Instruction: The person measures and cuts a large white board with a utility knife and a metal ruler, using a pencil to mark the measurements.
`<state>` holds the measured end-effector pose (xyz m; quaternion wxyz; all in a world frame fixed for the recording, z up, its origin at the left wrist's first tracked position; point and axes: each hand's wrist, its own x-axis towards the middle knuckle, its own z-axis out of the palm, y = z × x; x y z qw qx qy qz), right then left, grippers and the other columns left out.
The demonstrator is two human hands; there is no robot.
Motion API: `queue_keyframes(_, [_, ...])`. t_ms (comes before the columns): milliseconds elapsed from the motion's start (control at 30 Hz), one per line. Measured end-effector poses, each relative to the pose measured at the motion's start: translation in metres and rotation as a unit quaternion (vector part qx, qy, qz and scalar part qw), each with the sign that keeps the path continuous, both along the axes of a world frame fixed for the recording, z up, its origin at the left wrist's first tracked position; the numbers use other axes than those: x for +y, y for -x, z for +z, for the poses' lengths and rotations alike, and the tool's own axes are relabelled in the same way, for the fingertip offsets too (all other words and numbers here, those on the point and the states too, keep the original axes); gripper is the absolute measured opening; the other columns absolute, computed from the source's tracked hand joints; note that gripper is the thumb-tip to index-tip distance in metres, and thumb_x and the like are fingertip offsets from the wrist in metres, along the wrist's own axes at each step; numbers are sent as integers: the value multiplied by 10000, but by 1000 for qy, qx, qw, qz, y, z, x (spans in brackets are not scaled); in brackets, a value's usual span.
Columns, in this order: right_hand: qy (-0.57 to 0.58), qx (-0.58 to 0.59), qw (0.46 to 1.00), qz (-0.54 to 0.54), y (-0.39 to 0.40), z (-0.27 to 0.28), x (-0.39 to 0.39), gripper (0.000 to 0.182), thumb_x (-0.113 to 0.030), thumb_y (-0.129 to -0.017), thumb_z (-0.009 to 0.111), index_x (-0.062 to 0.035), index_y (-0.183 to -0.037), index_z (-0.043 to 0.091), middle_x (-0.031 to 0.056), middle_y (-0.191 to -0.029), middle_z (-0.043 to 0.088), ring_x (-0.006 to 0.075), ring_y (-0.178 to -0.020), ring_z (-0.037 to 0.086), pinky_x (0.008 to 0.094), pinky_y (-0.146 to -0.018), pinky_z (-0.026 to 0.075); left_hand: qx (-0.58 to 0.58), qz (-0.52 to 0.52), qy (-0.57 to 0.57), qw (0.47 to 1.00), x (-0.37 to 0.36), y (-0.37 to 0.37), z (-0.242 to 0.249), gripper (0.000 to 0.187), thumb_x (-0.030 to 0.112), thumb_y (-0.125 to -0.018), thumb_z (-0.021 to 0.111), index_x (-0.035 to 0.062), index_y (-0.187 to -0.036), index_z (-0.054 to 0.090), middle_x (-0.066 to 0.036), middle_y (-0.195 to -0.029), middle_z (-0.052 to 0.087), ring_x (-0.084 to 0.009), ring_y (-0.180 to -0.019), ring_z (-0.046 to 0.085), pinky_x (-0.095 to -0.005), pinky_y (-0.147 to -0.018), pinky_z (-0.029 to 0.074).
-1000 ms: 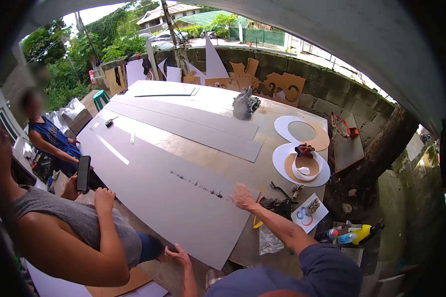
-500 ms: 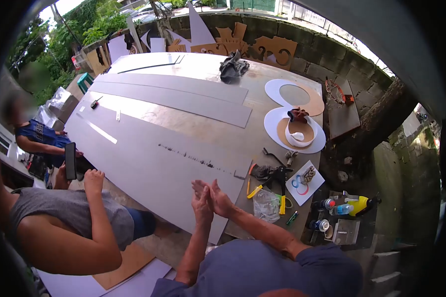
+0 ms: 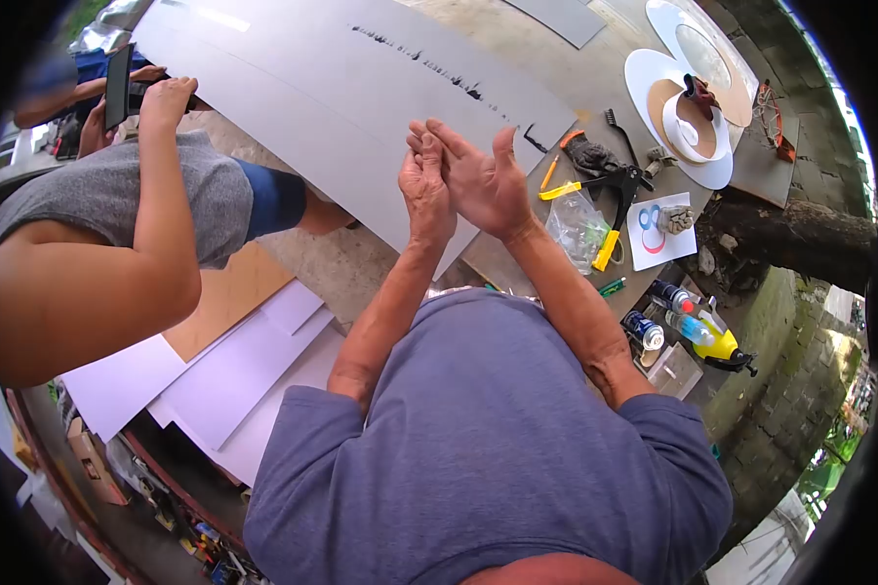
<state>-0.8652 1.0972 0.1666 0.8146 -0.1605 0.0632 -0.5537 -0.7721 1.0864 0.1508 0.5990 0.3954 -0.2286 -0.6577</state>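
My left hand and my right hand are pressed together above the near edge of a large grey sheet. The right hand is open, its thumb spread away and its fingers against the left hand. The left hand's fingers are mostly straight, partly overlapped by the right. No object shows in either hand. Beyond them, a row of black smudges crosses the sheet. To the right lie a dark glove, a black-and-yellow tool and a clear plastic bag.
On my left a person in a grey sleeveless top holds a phone, with another person behind. White ring-shaped pieces, a paper with a printed 8 and spray cans are to the right. White panels lie lower left.
My view has tilted down, so more of my torso shows. My palms were pressed together more closely; now the right hand has turned outward with its thumb spread.
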Motion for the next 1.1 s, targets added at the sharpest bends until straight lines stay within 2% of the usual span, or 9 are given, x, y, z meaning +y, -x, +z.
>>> queue_keyframes(167, [-28,-20,999,16,-1,1,1,1101,-807,-863,204,59,-1523,47,210,-1608,100,283,-1501,98,408,-1223,117,45,-9,-6,999,4,-6,2,361,292,-968,644,1,-1145,528,-56,-1066,605,-99,-960,592,-238,-843,500])
queue_keyframes(267, [-15,-5,1000,14,-3,2,1,1098,-800,-869,205,69,-1519,40,213,-1608,96,288,-1503,90,412,-1225,114,-12,-38,20,999,4,-12,-6,313,182,-971,632,6,-1193,498,-74,-1140,577,-134,-1056,582,-279,-906,510])
queue_keyframes(467, [-49,-47,998,17,-7,-12,4,1077,-780,-883,220,68,-1518,26,218,-1605,97,296,-1501,95,415,-1227,119,2,-44,-1,999,6,-17,-8,305,36,-923,649,-19,-1181,497,-77,-1096,586,-133,-1005,606,-268,-882,526])
queue_keyframes(567, [-82,-80,993,-6,-10,-16,8,997,-718,-920,267,79,-1503,128,233,-1586,159,320,-1486,151,432,-1225,146,1,-55,0,998,9,-20,-13,311,26,-919,648,-20,-1186,495,-75,-1083,589,-130,-997,609,-271,-881,531])
queue_keyframes(767, [-27,63,998,-15,-14,-31,14,969,-710,-935,220,62,-1510,104,222,-1586,164,297,-1492,140,413,-1222,146,38,-67,-21,997,16,-22,-21,331,56,-911,666,-20,-1182,492,-80,-1093,594,-119,-968,607,-248,-841,521])
queue_keyframes(900, [4,169,985,-25,-21,-40,25,819,-579,-1009,257,57,-1508,128,223,-1580,187,306,-1484,175,411,-1216,171,30,-98,-37,994,24,-26,-33,223,110,-936,666,-14,-1086,556,-65,-1022,617,-103,-943,596,-244,-842,512])
queue_keyframes(967, [-22,143,989,-25,-19,-48,30,700,-477,-1049,265,45,-1505,170,209,-1576,220,299,-1477,206,404,-1215,184,-279,-127,-4,952,27,-28,-39,401,346,-941,645,35,-1188,594,-170,-1107,686,-372,-955,667,-483,-897,511])
queue_keyframes(1033, [-48,139,989,-23,-20,-55,32,662,-439,-1057,284,39,-1505,183,212,-1572,231,308,-1474,214,416,-1213,190,4,-131,-35,991,29,-31,-53,204,147,-940,673,2,-1050,582,-51,-1006,627,-101,-926,596,-245,-824,511])
queue_keyframes(1100, [-32,147,988,-17,-16,-66,29,650,-423,-1058,307,26,-1510,179,217,-1559,262,317,-1459,252,429,-1202,219,-25,-121,-31,992,32,-32,-72,219,149,-934,679,17,-1082,585,-41,-1034,629,-105,-918,598,-258,-789,521])
